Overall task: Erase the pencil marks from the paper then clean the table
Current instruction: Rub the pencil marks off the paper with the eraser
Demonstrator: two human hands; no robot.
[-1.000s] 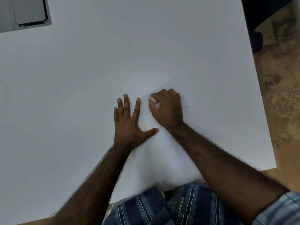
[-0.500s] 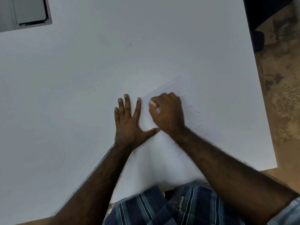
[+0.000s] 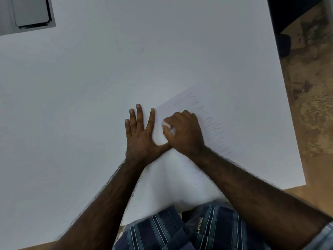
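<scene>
White table [image 3: 90, 105] fills most of the frame; brown mottled floor [image 3: 315, 105] runs down the right edge, and a grey recessed panel [image 3: 30, 13] sits at upper left. Paper [image 3: 180, 177] lies at lower centre, angled, with pencil marks [image 3: 210, 123] in a band along its upper right side. Left hand [image 3: 142, 139] is flat with fingers spread, its thumb pressing the sheet's left edge. Right hand [image 3: 185, 132] is curled, pinching a white eraser [image 3: 166, 124] against the sheet, just left of the marks.
</scene>
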